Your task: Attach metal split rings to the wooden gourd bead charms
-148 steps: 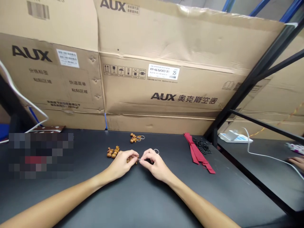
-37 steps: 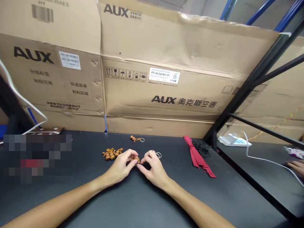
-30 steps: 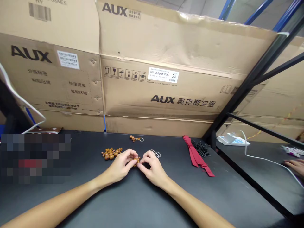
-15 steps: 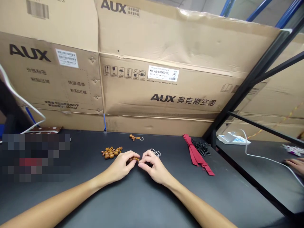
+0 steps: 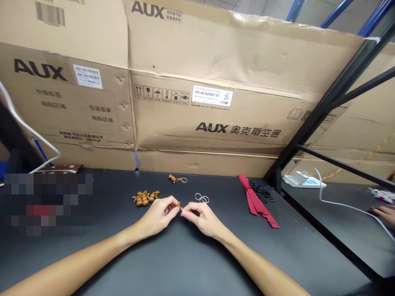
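My left hand (image 5: 162, 213) is closed in a pinch on a wooden gourd pendant, of which only the orange-brown cord (image 5: 178, 205) shows between the fingertips. Close against it, my right hand (image 5: 202, 218) pinches a metal key ring (image 5: 182, 210), mostly hidden by the fingers. The cord and the ring meet between the two hands. Left of my left hand lies a small pile of gourd pendants (image 5: 145, 199) with cords. Several loose key rings (image 5: 202, 198) rest just beyond my right hand. Farther back is a gourd keychain (image 5: 177, 179) with its ring attached.
Red ribbon strips (image 5: 257, 201) and a heap of black cords (image 5: 261, 192) lie to the right. Cardboard boxes (image 5: 210, 123) wall off the back of the dark table (image 5: 191, 263). A black metal frame (image 5: 327, 102) stands right; beyond it another person's hand (image 5: 384, 214) shows.
My hands have shifted slightly, and the left fingers now cover the gourd's body. The right fingers have lowered and straightened, uncovering more of the loose rings.
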Available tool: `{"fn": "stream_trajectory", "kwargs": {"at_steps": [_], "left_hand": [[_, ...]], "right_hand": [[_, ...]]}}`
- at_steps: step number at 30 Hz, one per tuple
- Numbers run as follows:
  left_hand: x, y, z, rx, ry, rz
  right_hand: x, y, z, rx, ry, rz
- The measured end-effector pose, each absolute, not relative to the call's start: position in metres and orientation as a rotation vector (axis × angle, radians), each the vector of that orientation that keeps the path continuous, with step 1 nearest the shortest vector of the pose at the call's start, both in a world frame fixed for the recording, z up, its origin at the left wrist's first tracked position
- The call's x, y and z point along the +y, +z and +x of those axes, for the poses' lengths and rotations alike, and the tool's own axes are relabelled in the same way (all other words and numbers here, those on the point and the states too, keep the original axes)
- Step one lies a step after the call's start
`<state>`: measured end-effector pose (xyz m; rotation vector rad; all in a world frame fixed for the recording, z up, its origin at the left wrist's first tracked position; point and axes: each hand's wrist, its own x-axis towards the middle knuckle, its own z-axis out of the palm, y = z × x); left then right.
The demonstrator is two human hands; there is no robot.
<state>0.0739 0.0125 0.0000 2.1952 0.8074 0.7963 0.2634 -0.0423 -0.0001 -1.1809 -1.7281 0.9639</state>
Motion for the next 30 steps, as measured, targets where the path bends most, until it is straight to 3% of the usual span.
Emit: {"fn": "stream_trajectory", "kwargs": {"at_steps": [10, 30], "left_hand": [[0.0109, 0.0026, 0.0744, 0.789, 0.793, 2.154], [0.0121, 0.0051, 0.0728, 0.747, 0.696, 2.070]], "right_hand": [[-0.0417, -0.0024, 0.2640, -1.702, 1.011, -1.206], [-0.0423, 0.0044, 0.2680, -2.057, 0.571, -1.138]]}}
